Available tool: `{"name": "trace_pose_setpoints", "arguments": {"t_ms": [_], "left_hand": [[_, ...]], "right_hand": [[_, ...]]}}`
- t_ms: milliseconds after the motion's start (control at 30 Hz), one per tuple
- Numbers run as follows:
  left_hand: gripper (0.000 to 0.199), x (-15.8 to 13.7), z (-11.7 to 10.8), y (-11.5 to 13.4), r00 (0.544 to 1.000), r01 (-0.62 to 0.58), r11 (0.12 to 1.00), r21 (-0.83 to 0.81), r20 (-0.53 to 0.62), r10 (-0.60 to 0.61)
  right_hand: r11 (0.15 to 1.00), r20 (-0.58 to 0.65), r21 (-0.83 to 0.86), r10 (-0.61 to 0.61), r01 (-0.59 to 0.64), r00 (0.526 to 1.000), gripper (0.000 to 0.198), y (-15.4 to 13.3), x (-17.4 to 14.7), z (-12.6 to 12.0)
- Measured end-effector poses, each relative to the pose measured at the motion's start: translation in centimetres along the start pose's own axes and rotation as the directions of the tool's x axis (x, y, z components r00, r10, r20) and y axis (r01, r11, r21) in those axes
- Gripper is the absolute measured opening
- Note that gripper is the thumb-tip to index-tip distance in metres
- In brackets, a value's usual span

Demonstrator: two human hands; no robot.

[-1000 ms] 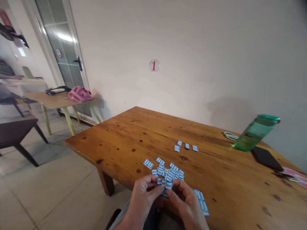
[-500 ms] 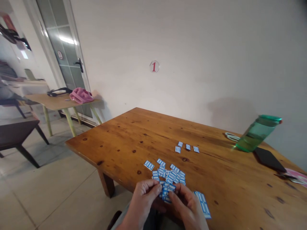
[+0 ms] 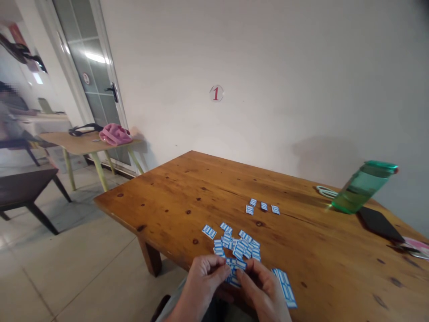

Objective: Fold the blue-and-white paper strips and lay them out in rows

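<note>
Between my two hands is a small piece of a blue-and-white label sheet point(image 3: 240, 264). My left hand point(image 3: 208, 278) pinches its left side between thumb and forefinger. On the other side, the thumb and forefinger of my right hand point(image 3: 259, 281) grip it too. Just beyond my fingers lies a loose pile of similar label pieces point(image 3: 241, 246), with one single label piece point(image 3: 209, 231) off to its left. A larger label sheet point(image 3: 284, 287) lies by my right hand, partly hidden by it. Farther back, several small label pieces point(image 3: 264, 206) lie apart on the wooden table point(image 3: 187, 179).
A green bottle point(image 3: 363, 188) stands at the right, beside a white cable point(image 3: 325, 192) and a dark flat object point(image 3: 380, 225). At far left are a dark stool point(image 3: 27, 185), a small table with a pink bag point(image 3: 115, 134), and a blurred person point(image 3: 10, 116).
My left hand has shifted slightly right, closer to my right hand, over the label piece. The whole view has moved a little; the pile and the bottle stay where they were.
</note>
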State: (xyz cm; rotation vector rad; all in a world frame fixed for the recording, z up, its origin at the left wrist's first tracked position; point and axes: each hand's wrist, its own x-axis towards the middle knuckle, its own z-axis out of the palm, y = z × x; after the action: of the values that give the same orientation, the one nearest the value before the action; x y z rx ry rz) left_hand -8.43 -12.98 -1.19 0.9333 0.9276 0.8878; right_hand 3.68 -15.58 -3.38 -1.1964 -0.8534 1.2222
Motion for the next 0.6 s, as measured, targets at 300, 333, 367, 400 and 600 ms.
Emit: {"name": "trace_pose_setpoints", "arguments": {"t_ms": [300, 333, 367, 400, 600], "left_hand": [[0.035, -0.5, -0.1, -0.1, 0.999, -0.034, 0.999, -0.019, -0.024, 0.033], [0.034, -0.6, -0.1, -0.1, 0.999, -0.033, 0.999, -0.023, -0.022, 0.032], [0.033, -0.6, -0.1, -0.1, 0.999, -0.03, 0.999, -0.028, -0.018, 0.03], [0.033, -0.6, -0.1, -0.1, 0.999, -0.03, 0.999, -0.038, -0.014, 0.03], [0.031, -0.9, -0.1, -0.2, 0.999, -0.015, 0.996, -0.087, 0.036, 0.018]], "right_hand": [[0.993, 0.031, 0.048, 0.106, -0.108, 0.994, 0.04, -0.4, -0.3, -0.2], [0.991, 0.039, 0.049, 0.121, -0.122, 0.992, 0.04, -0.3, -0.3, -0.3], [0.989, 0.055, 0.05, 0.134, -0.137, 0.989, 0.039, -0.3, -0.2, -0.4], [0.987, 0.082, 0.055, 0.145, -0.149, 0.986, 0.038, -0.4, -0.2, -0.5], [0.979, 0.188, 0.079, 0.172, -0.19, 0.967, 0.035, -0.6, 0.0, -1.1]]}}
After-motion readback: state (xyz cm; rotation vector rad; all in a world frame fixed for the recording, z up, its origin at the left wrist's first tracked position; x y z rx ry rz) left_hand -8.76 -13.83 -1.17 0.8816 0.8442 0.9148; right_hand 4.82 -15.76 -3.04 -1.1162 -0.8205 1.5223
